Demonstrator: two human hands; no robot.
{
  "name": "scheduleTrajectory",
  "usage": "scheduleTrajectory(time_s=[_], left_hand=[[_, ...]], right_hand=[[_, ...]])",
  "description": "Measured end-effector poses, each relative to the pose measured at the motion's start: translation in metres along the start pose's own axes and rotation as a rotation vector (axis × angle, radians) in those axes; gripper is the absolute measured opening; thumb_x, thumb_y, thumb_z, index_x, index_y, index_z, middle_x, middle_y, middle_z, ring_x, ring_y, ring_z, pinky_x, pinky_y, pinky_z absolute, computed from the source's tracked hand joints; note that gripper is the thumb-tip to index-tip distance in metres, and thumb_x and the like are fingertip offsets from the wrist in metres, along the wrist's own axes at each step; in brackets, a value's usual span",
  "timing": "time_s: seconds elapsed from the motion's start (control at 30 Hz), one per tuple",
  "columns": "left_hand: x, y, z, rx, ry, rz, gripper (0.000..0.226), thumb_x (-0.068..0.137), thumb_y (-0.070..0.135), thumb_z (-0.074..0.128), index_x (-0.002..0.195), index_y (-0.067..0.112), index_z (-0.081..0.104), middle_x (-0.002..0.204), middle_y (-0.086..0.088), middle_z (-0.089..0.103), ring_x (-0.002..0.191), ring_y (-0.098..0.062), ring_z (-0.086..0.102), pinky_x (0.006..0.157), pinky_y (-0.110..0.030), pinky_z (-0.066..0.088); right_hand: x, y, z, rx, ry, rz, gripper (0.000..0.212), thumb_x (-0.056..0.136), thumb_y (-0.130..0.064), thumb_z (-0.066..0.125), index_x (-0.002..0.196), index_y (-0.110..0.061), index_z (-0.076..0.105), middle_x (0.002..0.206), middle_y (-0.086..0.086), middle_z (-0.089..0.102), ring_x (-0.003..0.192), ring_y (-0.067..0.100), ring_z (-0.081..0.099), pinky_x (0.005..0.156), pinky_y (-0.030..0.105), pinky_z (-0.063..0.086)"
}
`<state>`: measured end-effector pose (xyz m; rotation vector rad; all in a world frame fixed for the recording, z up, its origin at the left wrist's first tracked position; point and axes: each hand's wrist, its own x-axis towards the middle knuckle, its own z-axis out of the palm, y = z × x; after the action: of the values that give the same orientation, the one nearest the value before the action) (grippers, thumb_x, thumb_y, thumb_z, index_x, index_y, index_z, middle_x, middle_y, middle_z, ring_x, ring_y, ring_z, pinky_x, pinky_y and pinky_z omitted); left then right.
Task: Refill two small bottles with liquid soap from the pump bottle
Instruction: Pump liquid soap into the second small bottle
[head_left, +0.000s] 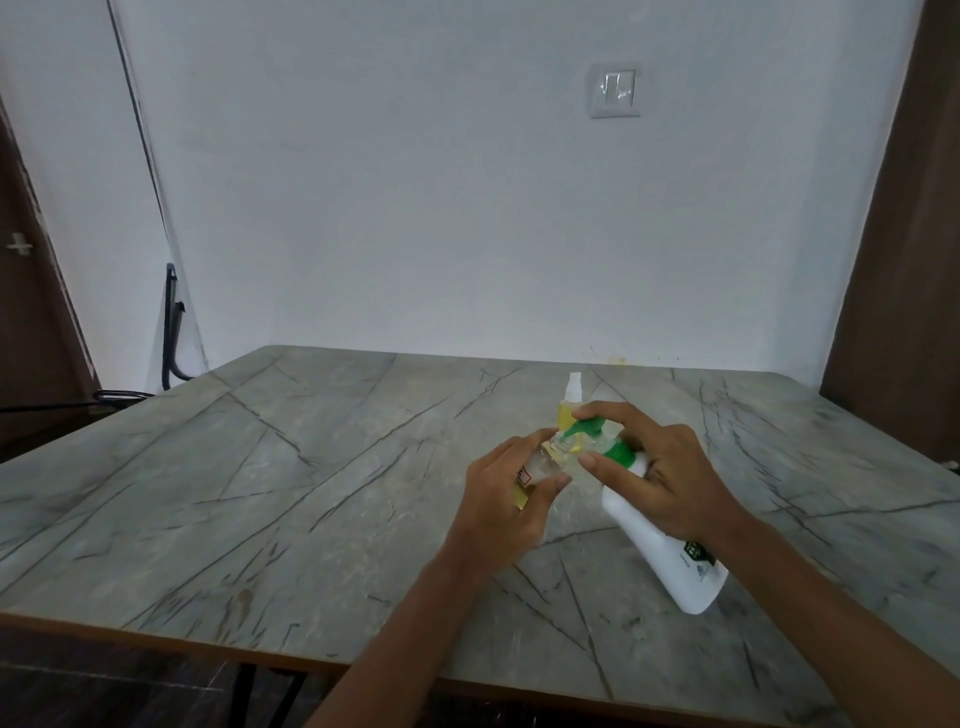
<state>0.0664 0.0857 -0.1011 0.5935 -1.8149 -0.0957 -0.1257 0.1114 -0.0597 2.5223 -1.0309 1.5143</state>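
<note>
Head view: pump bottle (665, 545) tilted, green nozzle (584, 429) pointing left, at mouth of small clear bottle (545, 464); second small bottle (568, 410), yellow liquid, white cap, upright just behind nozzle; right hand (670, 478) grips pump bottle neck, index finger atop pump head, thumb beneath; left hand (511, 493) curled round small clear bottle, left of nozzle; table (260, 493) extends wide left of pump bottle; near edge well apart from its base.

One head-worn camera (wide-angle) looks forward and down across the table (208, 493), near edge at six o'clock, wall (415, 208) at twelve.
</note>
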Motion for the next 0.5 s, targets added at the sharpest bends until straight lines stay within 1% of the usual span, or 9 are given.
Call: scheduleTrajectory(time_s=[0.13, 0.2, 0.3, 0.4, 0.5], left_hand=[[0.0007, 0.0002, -0.0007, -0.02, -0.003, 0.007, 0.039, 0.085, 0.021, 0.07, 0.12, 0.006, 0.06, 0.105, 0.01, 0.062, 0.086, 0.0, 0.061, 0.073, -0.013, 0.049], [0.0006, 0.0009, -0.0009, -0.02, -0.005, 0.011, 0.039, 0.085, 0.02, 0.07, 0.12, 0.006, 0.06, 0.105, 0.009, 0.062, 0.086, -0.001, 0.062, 0.074, -0.013, 0.049], [-0.0007, 0.0014, -0.0008, -0.014, -0.021, 0.014, 0.04, 0.086, 0.024, 0.068, 0.12, 0.005, 0.06, 0.103, 0.002, 0.067, 0.083, -0.003, 0.062, 0.073, -0.014, 0.05], [-0.0021, 0.0016, 0.0, -0.006, -0.043, 0.025, 0.041, 0.087, 0.028, 0.066, 0.12, 0.004, 0.061, 0.098, -0.002, 0.068, 0.08, -0.007, 0.061, 0.07, -0.022, 0.053], [-0.002, 0.0013, 0.0003, 0.002, -0.037, 0.029, 0.041, 0.087, 0.029, 0.066, 0.119, 0.005, 0.061, 0.099, -0.002, 0.068, 0.081, -0.007, 0.062, 0.071, -0.024, 0.054]], right_hand=[[0.004, -0.0015, -0.0003, 0.0, 0.017, 0.002, 0.035, 0.086, -0.029, 0.071, 0.116, -0.012, 0.064, 0.076, -0.039, 0.061, 0.05, -0.008, 0.055, 0.05, 0.0, 0.032], [0.0051, -0.0023, -0.0003, -0.008, 0.021, 0.006, 0.033, 0.084, -0.026, 0.075, 0.112, -0.011, 0.065, 0.072, -0.038, 0.061, 0.047, -0.006, 0.053, 0.048, 0.0, 0.031], [0.0056, -0.0054, -0.0007, -0.01, 0.039, 0.01, 0.031, 0.083, -0.035, 0.072, 0.105, -0.014, 0.066, 0.063, -0.032, 0.059, 0.043, -0.002, 0.049, 0.047, 0.002, 0.028], [0.0066, -0.0078, -0.0015, -0.013, 0.067, 0.019, 0.03, 0.084, -0.042, 0.069, 0.099, -0.016, 0.067, 0.054, -0.028, 0.054, 0.042, 0.0, 0.047, 0.047, 0.004, 0.028], [0.0056, -0.0091, -0.0018, -0.034, 0.063, 0.017, 0.03, 0.086, -0.043, 0.065, 0.102, -0.018, 0.067, 0.058, -0.029, 0.055, 0.045, -0.002, 0.05, 0.048, 0.003, 0.029]])
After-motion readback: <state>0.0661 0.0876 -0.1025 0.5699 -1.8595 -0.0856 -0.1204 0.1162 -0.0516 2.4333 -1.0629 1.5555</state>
